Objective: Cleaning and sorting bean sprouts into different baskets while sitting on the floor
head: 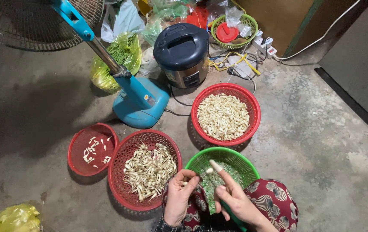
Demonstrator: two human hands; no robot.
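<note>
The person sits low over a concrete floor [321,129] with baskets ringed in front of their knees. The left hand [179,195] is curled, its fingers [188,176] pressed together around a small pale piece that I can barely make out. The right hand [235,198] is held beside it, the forefinger stretched upward with a whitish cap on its tip, the thumb and other fingers pinching a small white bud [209,171] between the two hands. Both hands hover over the near rim of a green basket [240,160], which holds green peelings and rests against the person's patterned red trouser leg [274,199].

Just left of it sits a large red basket [119,180] piled with slender pale stalks that have greenish ends. Touching that one on its left is a smaller red basket [76,150] with only a scattering of white pieces. Farther out, beyond the green one, stands another red basket [252,103] heaped with peeled white pieces.

Behind the baskets a blue fan base [143,103] stands on the floor, its pole slanting up to the grille. A dark-lidded rice cooker [183,53] stands next to it, with a yellow bag of green stalks [119,60] to the left and a power strip [264,45] with tangled cables to the right. Another yellow bag [14,218] lies at the near left corner.
</note>
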